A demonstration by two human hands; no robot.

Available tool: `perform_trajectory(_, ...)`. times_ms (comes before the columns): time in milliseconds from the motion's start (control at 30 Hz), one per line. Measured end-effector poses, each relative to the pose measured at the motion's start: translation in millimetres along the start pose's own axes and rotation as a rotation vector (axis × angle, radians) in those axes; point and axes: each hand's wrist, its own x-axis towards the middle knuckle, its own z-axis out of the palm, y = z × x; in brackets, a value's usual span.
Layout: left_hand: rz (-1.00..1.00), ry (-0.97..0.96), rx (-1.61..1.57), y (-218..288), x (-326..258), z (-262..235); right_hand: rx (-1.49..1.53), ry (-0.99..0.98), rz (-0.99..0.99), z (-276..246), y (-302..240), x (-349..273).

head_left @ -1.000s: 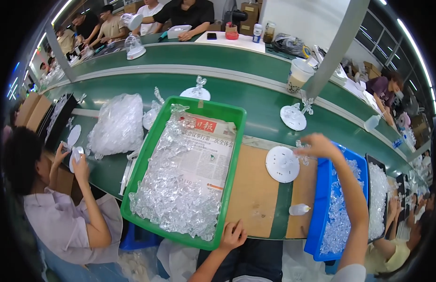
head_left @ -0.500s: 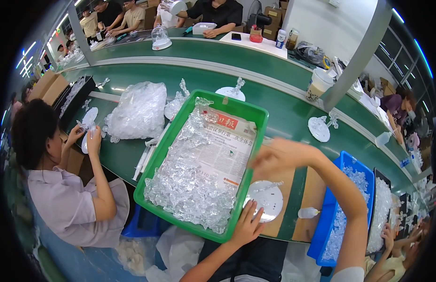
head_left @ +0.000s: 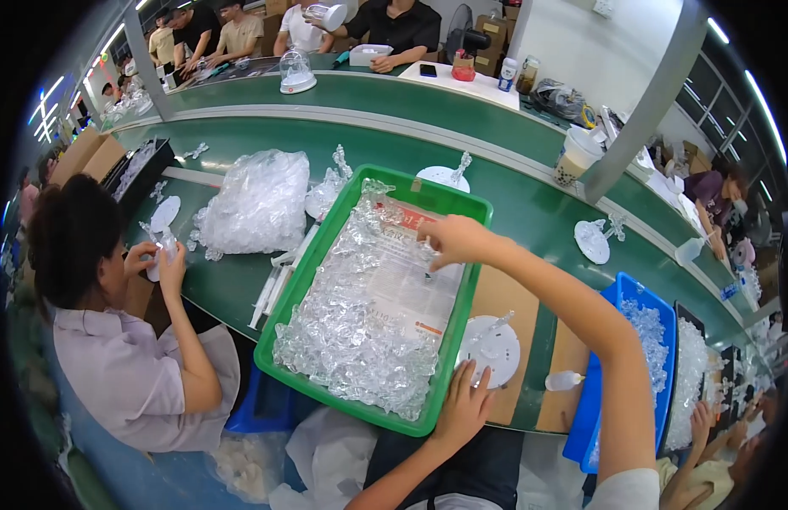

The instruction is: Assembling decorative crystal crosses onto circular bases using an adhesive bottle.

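Head view | our right hand [head_left: 452, 240] pinched shut over far end of green plastic tray [head_left: 313, 357], whether on a piece: can't tell | left hand [head_left: 464, 406] flat, fingers spread on white round plastic base [head_left: 494, 347], near-right of tray | clear plastic pieces [head_left: 351, 340] still heaped in tray — we judge most work left.

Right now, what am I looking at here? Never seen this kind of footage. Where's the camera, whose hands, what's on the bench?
There is no machine: a person works with bare hands, and a wide fisheye camera on their head looks down, so straight edges bend near the rim. Both forearms come in from the bottom. The right hand reaches over the green tray, which holds a heap of clear plastic pieces on printed paper; whether its fingers pinch anything is too small to tell. The left hand rests at the edge of a white round disc on the bench beside the tray. Further right is a blue bin with more clear parts. A co-worker sits at the left; others work across the green bench.
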Motion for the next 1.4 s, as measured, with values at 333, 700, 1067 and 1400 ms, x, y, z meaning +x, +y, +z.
perform_trajectory(333, -0.509, -0.163, -1.874, 49, -2, -37, 0.085, 0.199, -0.068, 16, -93, -254)
perform_trajectory(700, -0.448, 0.078, -0.974, 38, -10, -3, 0.934, 0.945, 0.626, 140, -98, -237)
perform_trajectory(1067, -0.046, 0.004, 0.151, -9, -23, 1, 0.673, 0.870, 0.579, 148, -87, -165)
perform_trajectory(1400, -0.002, -0.042, -0.005, -12, -9, -13, 0.226, 0.807, 0.586, 150, -90, -157)
